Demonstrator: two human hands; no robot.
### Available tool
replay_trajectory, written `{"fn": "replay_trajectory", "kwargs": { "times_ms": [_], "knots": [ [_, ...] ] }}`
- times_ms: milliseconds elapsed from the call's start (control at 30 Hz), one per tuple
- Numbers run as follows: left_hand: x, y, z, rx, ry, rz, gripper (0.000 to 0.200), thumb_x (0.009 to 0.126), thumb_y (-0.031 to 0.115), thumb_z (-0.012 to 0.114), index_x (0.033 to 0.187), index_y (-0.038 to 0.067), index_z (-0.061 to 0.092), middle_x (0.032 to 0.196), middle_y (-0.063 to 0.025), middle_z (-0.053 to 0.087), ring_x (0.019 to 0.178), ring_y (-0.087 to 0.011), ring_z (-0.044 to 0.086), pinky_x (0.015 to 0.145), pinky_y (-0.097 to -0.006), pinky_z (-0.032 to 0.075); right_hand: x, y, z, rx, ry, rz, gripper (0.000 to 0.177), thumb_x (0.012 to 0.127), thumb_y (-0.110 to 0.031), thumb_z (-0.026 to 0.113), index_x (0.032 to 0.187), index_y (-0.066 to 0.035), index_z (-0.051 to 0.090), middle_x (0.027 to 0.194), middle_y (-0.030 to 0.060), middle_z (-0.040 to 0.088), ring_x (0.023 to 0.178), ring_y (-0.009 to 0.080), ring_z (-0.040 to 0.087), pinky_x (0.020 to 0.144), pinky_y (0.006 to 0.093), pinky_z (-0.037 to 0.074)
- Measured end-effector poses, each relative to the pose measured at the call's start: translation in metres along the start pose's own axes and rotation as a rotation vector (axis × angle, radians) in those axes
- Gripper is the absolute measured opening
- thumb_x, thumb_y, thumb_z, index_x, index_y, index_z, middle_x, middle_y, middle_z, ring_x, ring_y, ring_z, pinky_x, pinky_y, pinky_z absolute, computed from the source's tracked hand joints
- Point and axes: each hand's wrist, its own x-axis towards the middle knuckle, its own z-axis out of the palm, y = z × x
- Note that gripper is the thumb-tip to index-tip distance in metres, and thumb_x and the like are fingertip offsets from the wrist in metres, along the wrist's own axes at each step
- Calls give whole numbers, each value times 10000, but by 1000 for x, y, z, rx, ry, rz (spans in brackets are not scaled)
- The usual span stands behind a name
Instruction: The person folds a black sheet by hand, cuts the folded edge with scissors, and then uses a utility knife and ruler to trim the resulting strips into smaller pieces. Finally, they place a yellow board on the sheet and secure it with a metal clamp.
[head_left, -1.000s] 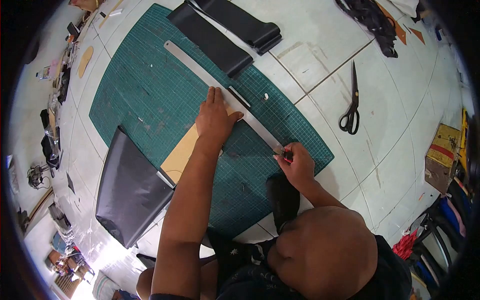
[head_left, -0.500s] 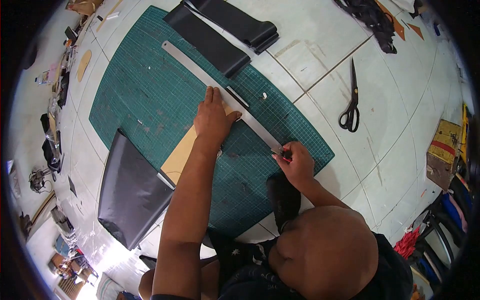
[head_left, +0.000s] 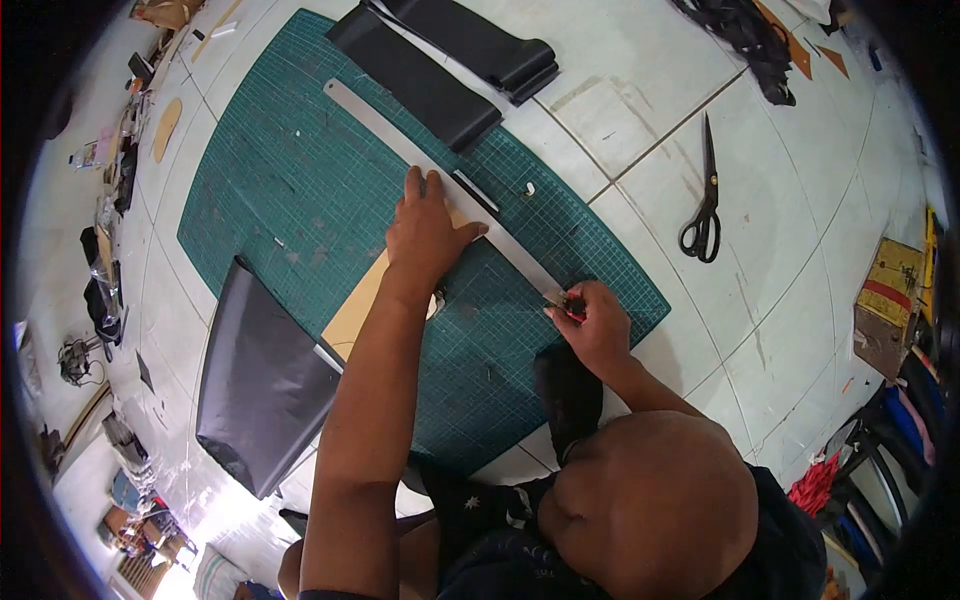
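On the green cutting mat [head_left: 250,190], a long steel ruler [head_left: 375,125] lies slantwise. My left hand [head_left: 422,235] rests across the ruler and a tan piece of card [head_left: 352,308], fingers spread, thumb against the ruler's near edge. A narrow black strip with a white edge [head_left: 474,192] sits along the ruler's far side. At the ruler's lower right end, my right hand [head_left: 600,328] is closed around a small red and black tool [head_left: 573,304] with a metal tip; its exact kind is mostly hidden by the fingers.
Black sheet material [head_left: 265,380] lies over the mat's left edge, and folded black strips [head_left: 450,60] over its far edge. Black scissors [head_left: 705,195] are on the tiled floor at right. Beyond them stands a worn yellow and brown box [head_left: 887,310]. My knee [head_left: 655,500] is close by.
My left hand's fingers have spread apart slightly on the ruler, and its thumb reaches a little further right. My right hand stays at the ruler's end with the tool.
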Motion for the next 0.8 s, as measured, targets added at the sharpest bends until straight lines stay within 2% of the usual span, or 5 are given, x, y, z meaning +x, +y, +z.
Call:
{"fn": "replay_trajectory", "kwargs": {
  "times_ms": [200, 300, 400, 500, 800],
  "knots": [
    [7, -6, 4, 3, -16, 33, 997, 666, 434, 874, 1425, -24, 417, 1562, -242, 288, 1314, -425, 484, 1032, -518, 477, -1, 2, 1, 19, -5, 2, 367, 762, -246, 841, 948, -51, 591, 844, 99, 614, 719, 262, 640, 629, 354, 525],
    [6, -6, 8, 66, 35, 54, 992, 635, 425, 890, 1396, -9, 423, 1539, -258, 316, 1243, -429, 536, 943, -472, 544, 0, 3, 1, -11, 14, -32, 367, 764, -248, 838, 952, -50, 594, 846, 95, 616, 718, 259, 640, 631, 354, 525],
    [7, -7, 7, 52, 20, 48, 1010, 636, 428, 889, 1407, -13, 409, 1543, -250, 315, 1247, -430, 534, 946, -473, 542, -1, 0, -2, 14, -42, 24, 341, 774, -229, 820, 946, -43, 591, 877, 86, 609, 806, 270, 641, 678, 387, 533],
    [8, -6, 6, 24, -29, 22, 1034, 658, 457, 878, 1438, -16, 390, 1562, -235, 295, 1325, -417, 474, 1038, -507, 476, 1, 0, -2, 16, -58, 38, 339, 774, -225, 819, 937, -42, 585, 880, 88, 608, 807, 273, 641, 676, 395, 531],
    [9, -5, 8, 107, -9, 19, 1163, 623, 481, 884, 1476, -51, 300, 1566, -225, 281, 1281, -414, 507, 962, -471, 535, 1, 0, -1, 2, -30, 32, 337, 775, -236, 817, 927, -44, 586, 873, 97, 603, 809, 283, 639, 678, 396, 529]
  ]
}}
